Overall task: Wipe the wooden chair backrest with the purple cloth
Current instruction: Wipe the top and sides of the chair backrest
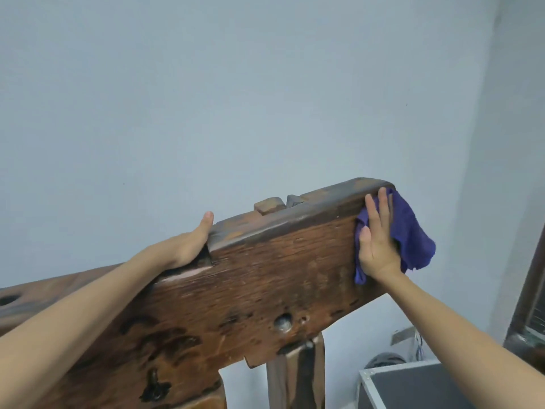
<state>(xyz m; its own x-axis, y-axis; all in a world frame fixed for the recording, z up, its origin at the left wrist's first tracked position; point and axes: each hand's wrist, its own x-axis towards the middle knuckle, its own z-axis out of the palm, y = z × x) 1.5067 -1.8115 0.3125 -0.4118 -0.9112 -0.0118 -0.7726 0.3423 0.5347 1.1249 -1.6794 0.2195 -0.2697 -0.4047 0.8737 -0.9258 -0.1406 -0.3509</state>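
Note:
The wooden chair backrest (265, 276) is a thick, dark brown plank with knots and a round hole, running from lower left up to the right. My left hand (188, 243) grips a notch in its top edge, thumb up over the rim. At the backrest's right end, my right hand (377, 240) lies flat with fingers stretched upward, pressing the purple cloth (413, 231) against the wood. The cloth bunches out past the plank's end to the right and hangs a little below my palm.
A pale blue wall fills the background. A wooden post (295, 379) supports the backrest from below. At the lower right stands a dark case with a metal rim (413, 385), and a dark window frame (530, 305) sits at the right edge.

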